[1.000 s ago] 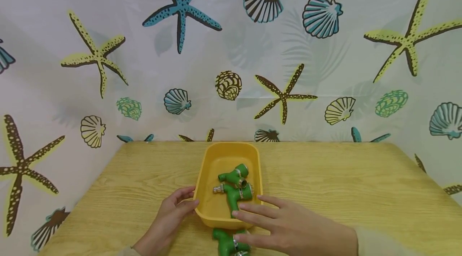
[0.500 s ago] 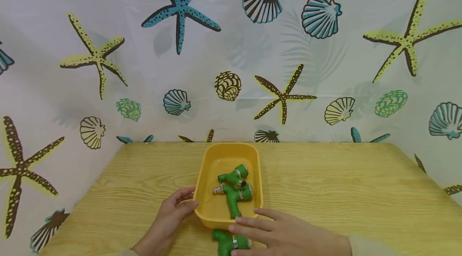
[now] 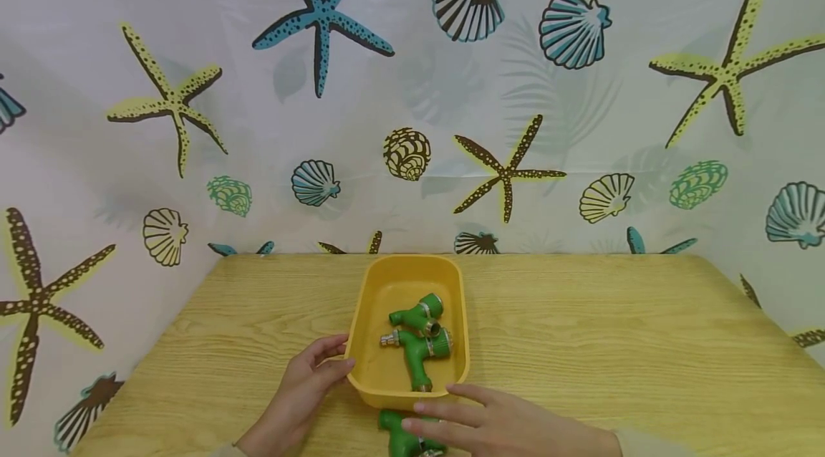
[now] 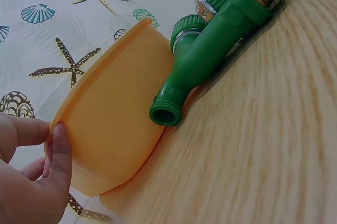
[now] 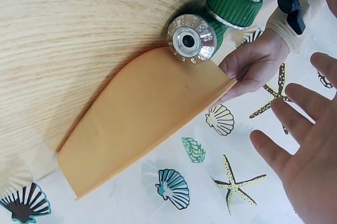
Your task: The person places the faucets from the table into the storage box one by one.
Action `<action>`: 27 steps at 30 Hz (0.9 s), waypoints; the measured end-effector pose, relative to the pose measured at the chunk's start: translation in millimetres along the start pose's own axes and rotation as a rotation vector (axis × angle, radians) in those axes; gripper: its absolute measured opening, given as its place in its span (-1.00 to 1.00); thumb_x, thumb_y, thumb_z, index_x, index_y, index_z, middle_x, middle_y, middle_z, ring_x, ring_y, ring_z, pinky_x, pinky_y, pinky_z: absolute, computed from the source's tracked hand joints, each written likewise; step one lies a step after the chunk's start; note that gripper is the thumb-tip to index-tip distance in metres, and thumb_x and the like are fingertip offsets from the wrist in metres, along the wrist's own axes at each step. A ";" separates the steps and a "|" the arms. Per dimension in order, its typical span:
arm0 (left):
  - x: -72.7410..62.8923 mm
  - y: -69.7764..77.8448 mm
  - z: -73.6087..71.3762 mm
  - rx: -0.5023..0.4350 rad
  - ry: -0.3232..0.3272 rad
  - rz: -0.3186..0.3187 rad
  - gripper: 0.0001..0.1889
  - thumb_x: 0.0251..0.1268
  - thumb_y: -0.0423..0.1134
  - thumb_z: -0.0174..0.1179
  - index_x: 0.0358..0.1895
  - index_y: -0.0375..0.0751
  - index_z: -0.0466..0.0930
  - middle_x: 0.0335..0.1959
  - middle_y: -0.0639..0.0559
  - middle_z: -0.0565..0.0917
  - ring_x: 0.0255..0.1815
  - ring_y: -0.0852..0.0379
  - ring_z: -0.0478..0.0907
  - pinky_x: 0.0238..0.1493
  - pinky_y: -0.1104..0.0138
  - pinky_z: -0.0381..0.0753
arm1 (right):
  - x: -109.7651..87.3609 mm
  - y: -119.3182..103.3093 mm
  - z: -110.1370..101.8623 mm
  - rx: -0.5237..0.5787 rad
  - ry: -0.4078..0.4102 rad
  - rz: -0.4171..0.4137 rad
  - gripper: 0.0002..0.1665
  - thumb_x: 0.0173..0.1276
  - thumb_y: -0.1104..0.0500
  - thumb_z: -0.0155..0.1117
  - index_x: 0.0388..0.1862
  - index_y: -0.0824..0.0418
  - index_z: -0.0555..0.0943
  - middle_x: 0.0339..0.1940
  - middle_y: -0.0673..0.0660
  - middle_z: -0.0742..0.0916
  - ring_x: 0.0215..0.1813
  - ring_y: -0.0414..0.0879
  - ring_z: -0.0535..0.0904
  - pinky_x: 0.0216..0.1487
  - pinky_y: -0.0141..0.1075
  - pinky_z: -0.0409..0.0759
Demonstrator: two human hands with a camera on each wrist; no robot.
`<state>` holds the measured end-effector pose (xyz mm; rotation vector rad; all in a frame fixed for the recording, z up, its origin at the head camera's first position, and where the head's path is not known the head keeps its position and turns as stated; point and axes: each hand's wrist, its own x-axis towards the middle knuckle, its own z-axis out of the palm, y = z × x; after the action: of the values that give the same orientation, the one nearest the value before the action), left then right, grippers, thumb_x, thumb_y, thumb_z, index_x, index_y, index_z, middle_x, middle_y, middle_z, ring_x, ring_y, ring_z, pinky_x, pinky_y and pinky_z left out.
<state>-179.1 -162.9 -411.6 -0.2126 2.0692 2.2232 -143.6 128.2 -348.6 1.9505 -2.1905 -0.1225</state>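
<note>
Our left hand [image 3: 303, 385] grips the tray [image 3: 412, 267]; our spread, empty right hand [image 3: 509, 425] has shifted toward the desk's [image 3: 580, 321] near edge, bringing one green faucet [image 3: 396, 440] within reach.

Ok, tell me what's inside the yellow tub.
Inside the yellow tub lie a far green tap and a near green tap, overlapping in the head view. The tub's floor shows around them; whatever lies directly beneath them is covered.

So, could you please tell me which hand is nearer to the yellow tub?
Left. The left hand pinches the yellow tub by its rim; the right hand is apart from it, off its near right corner.
</note>
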 end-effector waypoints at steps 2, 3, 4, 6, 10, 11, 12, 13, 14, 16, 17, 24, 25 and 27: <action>-0.5 0.3 -0.1 0.000 -0.003 0.000 -0.52 0.25 -0.42 0.23 0.23 -0.43 0.40 0.04 -0.20 0.39 -0.09 0.04 0.51 -0.13 0.28 0.59 | 0.6 -0.3 2.0 0.051 0.015 0.004 -0.28 0.54 -0.18 -0.12 0.51 0.20 0.19 0.50 0.04 0.29 0.46 -0.16 0.20 0.29 -0.25 0.36; -0.7 0.4 -0.1 0.000 -0.005 0.000 -0.52 0.25 -0.42 0.23 0.23 -0.43 0.40 0.05 -0.20 0.38 -0.09 0.04 0.51 -0.12 0.28 0.59 | 0.5 -0.7 2.9 0.058 0.022 -0.002 -0.28 0.55 -0.17 -0.11 0.50 0.21 0.19 0.50 0.05 0.29 0.45 -0.16 0.20 0.29 -0.25 0.36; -0.9 0.6 -0.2 0.000 -0.007 0.002 -0.52 0.25 -0.42 0.23 0.23 -0.43 0.39 0.05 -0.20 0.38 -0.09 0.04 0.52 -0.12 0.29 0.59 | 0.4 -1.0 3.7 0.057 0.023 -0.008 -0.28 0.55 -0.17 -0.12 0.50 0.20 0.19 0.50 0.05 0.28 0.46 -0.16 0.20 0.29 -0.25 0.35; -1.2 0.9 -0.1 0.003 -0.011 0.005 -0.51 0.25 -0.42 0.23 0.24 -0.44 0.39 0.05 -0.20 0.38 -0.09 0.04 0.52 -0.11 0.29 0.59 | 0.2 -1.7 5.1 0.052 0.017 -0.016 -0.30 0.56 -0.17 -0.14 0.51 0.19 0.20 0.51 0.04 0.27 0.46 -0.16 0.19 0.30 -0.26 0.34; -0.9 1.2 0.1 0.010 -0.017 0.010 -0.50 0.25 -0.41 0.23 0.25 -0.44 0.37 0.07 -0.21 0.37 -0.10 0.05 0.51 -0.09 0.28 0.58 | 0.7 -2.9 8.4 0.049 0.016 -0.025 -0.33 0.57 -0.15 -0.17 0.50 0.18 0.22 0.51 0.02 0.27 0.45 -0.16 0.21 0.30 -0.27 0.33; -0.7 1.3 0.2 0.012 -0.019 0.011 -0.50 0.25 -0.41 0.23 0.25 -0.45 0.37 0.07 -0.21 0.36 -0.10 0.05 0.51 -0.08 0.27 0.58 | 1.2 -3.0 9.3 0.060 0.019 -0.025 -0.33 0.57 -0.13 -0.16 0.50 0.20 0.22 0.50 0.02 0.28 0.44 -0.16 0.22 0.30 -0.27 0.34; -0.6 1.5 0.3 0.014 -0.019 0.011 -0.49 0.25 -0.41 0.23 0.25 -0.45 0.37 0.07 -0.21 0.36 -0.10 0.05 0.51 -0.08 0.27 0.58 | 1.5 -3.2 10.0 0.075 0.019 -0.024 -0.34 0.58 -0.12 -0.15 0.50 0.20 0.22 0.50 0.02 0.29 0.43 -0.16 0.23 0.29 -0.27 0.34; -0.4 1.6 0.3 0.012 -0.020 0.009 -0.49 0.25 -0.42 0.23 0.25 -0.45 0.37 0.07 -0.22 0.36 -0.10 0.05 0.51 -0.08 0.27 0.58 | 2.0 -3.2 10.7 0.081 0.019 -0.023 -0.34 0.58 -0.11 -0.14 0.49 0.21 0.22 0.49 0.02 0.31 0.43 -0.16 0.25 0.28 -0.27 0.35; -0.3 1.8 0.4 0.013 -0.022 0.009 -0.49 0.25 -0.42 0.23 0.25 -0.45 0.37 0.08 -0.22 0.36 -0.10 0.05 0.51 -0.07 0.27 0.58 | 2.5 -3.3 11.5 0.081 0.022 -0.024 -0.35 0.57 -0.10 -0.13 0.49 0.21 0.23 0.48 0.03 0.33 0.42 -0.16 0.26 0.28 -0.27 0.35; 0.1 2.2 0.6 0.007 -0.024 0.007 -0.50 0.25 -0.43 0.22 0.25 -0.45 0.37 0.07 -0.22 0.36 -0.09 0.04 0.51 -0.07 0.27 0.59 | 3.3 -3.1 12.7 0.070 0.015 -0.022 -0.36 0.57 -0.10 -0.13 0.48 0.21 0.24 0.47 0.03 0.35 0.41 -0.15 0.28 0.27 -0.27 0.36; 0.3 2.3 0.6 0.005 -0.024 0.008 -0.51 0.25 -0.43 0.22 0.25 -0.45 0.37 0.07 -0.22 0.36 -0.09 0.04 0.52 -0.07 0.28 0.59 | 3.6 -3.0 13.3 0.059 0.013 -0.021 -0.36 0.57 -0.11 -0.13 0.48 0.21 0.25 0.46 0.03 0.36 0.40 -0.15 0.29 0.27 -0.27 0.36; 0.7 1.4 0.3 -0.012 -0.023 0.018 -0.53 0.25 -0.46 0.21 0.23 -0.46 0.39 0.04 -0.21 0.38 -0.10 0.02 0.52 -0.10 0.30 0.60 | 5.5 -3.8 15.9 -0.010 -0.017 -0.026 -0.34 0.56 -0.15 -0.13 0.47 0.18 0.28 0.45 0.03 0.36 0.40 -0.15 0.29 0.27 -0.28 0.35; 0.4 1.2 0.0 -0.013 -0.022 0.017 -0.53 0.24 -0.46 0.21 0.23 -0.46 0.39 0.04 -0.20 0.38 -0.10 0.03 0.52 -0.10 0.30 0.60 | 5.7 -4.0 16.1 -0.012 -0.026 -0.031 -0.34 0.56 -0.16 -0.14 0.47 0.18 0.27 0.46 0.04 0.35 0.42 -0.14 0.27 0.28 -0.27 0.35; -0.3 1.0 -0.5 -0.012 -0.021 0.014 -0.52 0.24 -0.46 0.22 0.23 -0.45 0.39 0.04 -0.20 0.38 -0.11 0.03 0.52 -0.10 0.30 0.60 | 6.4 -4.3 17.1 -0.002 -0.049 -0.034 -0.31 0.56 -0.18 -0.15 0.49 0.18 0.25 0.48 0.04 0.33 0.44 -0.14 0.24 0.31 -0.25 0.32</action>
<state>-178.9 -163.4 -410.6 -0.1754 2.0541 2.2363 -143.6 120.1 -365.5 2.0050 -2.1865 -0.1795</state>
